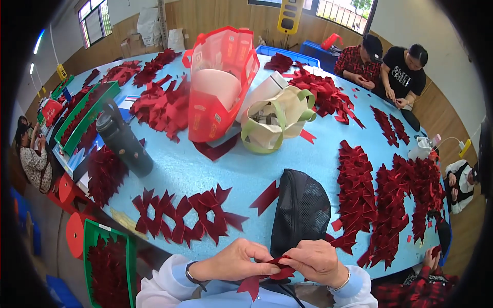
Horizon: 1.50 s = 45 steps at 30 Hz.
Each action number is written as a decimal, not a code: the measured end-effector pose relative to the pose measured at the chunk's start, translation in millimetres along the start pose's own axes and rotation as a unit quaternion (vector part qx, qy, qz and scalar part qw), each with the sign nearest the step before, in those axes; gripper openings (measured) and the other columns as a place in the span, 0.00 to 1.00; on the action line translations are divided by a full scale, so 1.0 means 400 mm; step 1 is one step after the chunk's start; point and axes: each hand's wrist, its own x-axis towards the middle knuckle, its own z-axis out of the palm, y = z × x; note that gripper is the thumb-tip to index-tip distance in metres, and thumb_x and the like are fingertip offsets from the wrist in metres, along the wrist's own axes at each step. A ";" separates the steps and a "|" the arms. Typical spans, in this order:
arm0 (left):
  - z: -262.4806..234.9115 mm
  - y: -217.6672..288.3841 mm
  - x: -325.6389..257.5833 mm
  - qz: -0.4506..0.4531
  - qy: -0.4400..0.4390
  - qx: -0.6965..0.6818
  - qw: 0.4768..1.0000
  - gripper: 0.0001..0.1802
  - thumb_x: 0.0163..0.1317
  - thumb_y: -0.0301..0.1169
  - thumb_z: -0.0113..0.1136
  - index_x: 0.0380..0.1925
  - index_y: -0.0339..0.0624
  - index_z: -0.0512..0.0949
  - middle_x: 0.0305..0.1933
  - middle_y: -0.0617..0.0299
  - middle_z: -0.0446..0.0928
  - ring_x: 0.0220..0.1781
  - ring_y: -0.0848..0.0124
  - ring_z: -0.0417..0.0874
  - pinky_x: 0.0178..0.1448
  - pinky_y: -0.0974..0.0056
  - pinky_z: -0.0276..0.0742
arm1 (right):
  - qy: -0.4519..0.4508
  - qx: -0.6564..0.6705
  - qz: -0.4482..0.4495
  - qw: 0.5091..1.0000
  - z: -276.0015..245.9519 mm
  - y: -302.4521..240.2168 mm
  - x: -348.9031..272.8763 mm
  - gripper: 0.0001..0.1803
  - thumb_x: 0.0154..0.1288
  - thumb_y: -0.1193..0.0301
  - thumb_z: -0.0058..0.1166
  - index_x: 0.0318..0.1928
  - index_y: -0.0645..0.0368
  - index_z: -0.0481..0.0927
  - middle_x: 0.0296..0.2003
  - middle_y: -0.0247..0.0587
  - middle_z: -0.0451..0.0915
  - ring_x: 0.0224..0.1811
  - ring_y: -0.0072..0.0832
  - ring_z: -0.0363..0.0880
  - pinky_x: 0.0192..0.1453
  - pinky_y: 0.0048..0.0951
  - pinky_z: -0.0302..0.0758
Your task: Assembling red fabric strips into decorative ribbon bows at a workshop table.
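Close to my body at the table's near edge, my left hand (241, 261) and my right hand (317, 262) meet, thumbs and fingertips pinched on one dark red ribbon (251, 285). Its notched tail hangs below the left fingers. Part of the ribbon is hidden by my fingers. Just beyond my hands lies a black mesh pouch (302, 205), with a loose ribbon strip (265, 197) beside it. To the left, several folded red ribbon loops (185, 215) lie in an overlapping row.
A dark bottle (123, 138), red bag (218, 87) and cream bag (277, 118) stand mid-table. Ribbon piles lie right (355, 190) and at far left. A green crate (131, 267) sits below the table's left edge. Co-workers (405, 72) work around the blue table (241, 177).
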 end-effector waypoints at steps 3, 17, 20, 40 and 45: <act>0.000 -0.015 0.008 -0.004 -0.004 0.000 1.000 0.06 0.57 0.27 0.64 0.29 0.35 0.83 0.25 0.64 0.79 0.29 0.80 0.76 0.35 0.73 0.70 | -0.001 0.002 0.007 1.000 0.003 0.016 -0.007 0.06 0.52 0.77 0.63 0.32 0.64 0.81 0.18 0.39 0.74 0.16 0.28 0.71 0.17 0.25 0.63; -0.039 -0.141 -0.219 0.039 0.043 -0.025 0.998 0.06 0.56 0.27 0.65 0.30 0.34 0.82 0.23 0.63 0.78 0.26 0.79 0.73 0.31 0.72 0.66 | -0.059 0.022 0.030 0.998 0.228 -0.047 -0.001 0.06 0.48 0.80 0.64 0.27 0.67 0.79 0.18 0.43 0.76 0.15 0.30 0.73 0.17 0.25 0.66; -0.050 -0.160 -0.314 0.044 0.049 -0.049 0.997 0.06 0.56 0.27 0.65 0.30 0.34 0.82 0.23 0.63 0.77 0.26 0.79 0.73 0.30 0.71 0.66 | -0.069 0.021 0.016 0.997 0.308 -0.095 0.002 0.07 0.48 0.80 0.64 0.27 0.66 0.78 0.18 0.43 0.76 0.15 0.30 0.74 0.17 0.24 0.66; -0.118 -0.297 -0.751 0.032 0.137 -0.111 0.984 0.11 0.56 0.28 0.65 0.20 0.33 0.78 0.20 0.68 0.72 0.23 0.84 0.67 0.25 0.73 0.61 | -0.082 -0.184 0.121 0.972 0.751 -0.039 0.160 0.11 0.55 0.69 0.61 0.31 0.66 0.79 0.22 0.43 0.78 0.23 0.31 0.75 0.28 0.28 0.70; -0.160 -0.336 -0.810 0.026 0.167 -0.133 0.977 0.11 0.58 0.33 0.64 0.28 0.34 0.82 0.22 0.68 0.75 0.26 0.83 0.72 0.28 0.74 0.66 | -0.173 -0.252 0.239 0.922 0.859 0.030 0.233 0.19 0.51 0.59 0.62 0.30 0.65 0.81 0.24 0.49 0.80 0.28 0.41 0.79 0.33 0.36 0.73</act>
